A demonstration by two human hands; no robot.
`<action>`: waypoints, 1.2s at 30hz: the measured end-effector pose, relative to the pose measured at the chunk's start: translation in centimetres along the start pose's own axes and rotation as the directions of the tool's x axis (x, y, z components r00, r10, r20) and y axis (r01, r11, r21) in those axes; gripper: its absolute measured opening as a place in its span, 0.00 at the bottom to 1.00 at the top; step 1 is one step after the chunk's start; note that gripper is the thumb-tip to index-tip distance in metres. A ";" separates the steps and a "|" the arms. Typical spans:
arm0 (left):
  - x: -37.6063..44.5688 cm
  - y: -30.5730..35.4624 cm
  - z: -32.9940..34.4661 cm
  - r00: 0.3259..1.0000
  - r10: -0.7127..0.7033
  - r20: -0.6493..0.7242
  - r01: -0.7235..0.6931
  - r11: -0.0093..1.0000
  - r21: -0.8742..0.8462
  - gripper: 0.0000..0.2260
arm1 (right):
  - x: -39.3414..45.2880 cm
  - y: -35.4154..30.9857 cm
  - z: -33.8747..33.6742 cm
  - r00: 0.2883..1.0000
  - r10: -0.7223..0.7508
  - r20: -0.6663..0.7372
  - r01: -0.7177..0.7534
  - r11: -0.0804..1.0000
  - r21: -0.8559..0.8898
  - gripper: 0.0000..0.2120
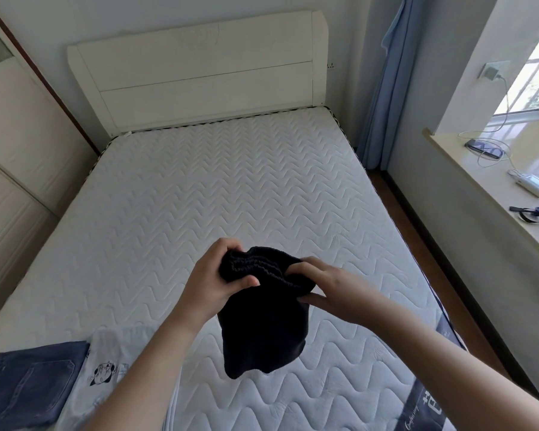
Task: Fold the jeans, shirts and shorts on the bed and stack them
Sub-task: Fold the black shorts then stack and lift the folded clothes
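Black shorts [262, 331] hang in the air above the near part of the bed [218, 188], held by their gathered elastic waistband. My left hand [215, 281] grips the waistband's left side and my right hand [321, 287] pinches its right side. The rest of the shorts droops below both hands. At the bottom left, folded dark blue jeans [28, 387] lie on the mattress. Beside them lies a white shirt [112, 356] with a cartoon print, partly hidden by my left forearm.
The white quilted mattress stretches away to a cream headboard [199, 66]. A wardrobe [10, 157] runs along the left side. On the right, a window ledge [492, 178] holds a phone, cables and a power bank. A blue curtain [383, 98] hangs by the window.
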State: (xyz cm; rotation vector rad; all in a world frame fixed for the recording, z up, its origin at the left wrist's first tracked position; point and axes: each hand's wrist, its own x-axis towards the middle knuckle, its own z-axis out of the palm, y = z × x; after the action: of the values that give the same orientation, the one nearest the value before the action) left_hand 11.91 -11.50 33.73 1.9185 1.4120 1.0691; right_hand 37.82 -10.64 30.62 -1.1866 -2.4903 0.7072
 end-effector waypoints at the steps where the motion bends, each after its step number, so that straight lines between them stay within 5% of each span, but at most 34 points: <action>1: 0.0 0.0 0.1 1.000 -0.008 -0.011 0.008 1.000 -0.010 0.27 | -0.1 -0.2 0.1 1.000 -0.011 0.000 0.011 1.000 -0.003 0.20; 12: -0.3 0.3 -0.1 0.997 -0.048 -0.060 0.048 0.999 -0.010 0.23 | -0.2 -0.1 0.0 0.988 -0.151 -0.013 0.146 0.974 -0.176 0.14; 18: -0.8 0.5 0.4 1.000 -0.021 -0.009 0.021 1.000 0.002 0.25 | 0.3 0.8 0.4 0.985 0.022 0.169 0.062 0.877 -0.477 0.28; 36: -2.6 -0.7 0.4 0.982 0.078 0.172 -0.091 0.993 0.070 0.23 | 0.0 -1.1 0.2 0.967 -0.033 0.252 0.139 0.898 -0.418 0.14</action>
State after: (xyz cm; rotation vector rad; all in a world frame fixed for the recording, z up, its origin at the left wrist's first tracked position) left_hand 11.54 -13.75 32.19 2.0875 1.3054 0.8771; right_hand 37.03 -11.34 31.11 -1.1722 -2.9929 0.2856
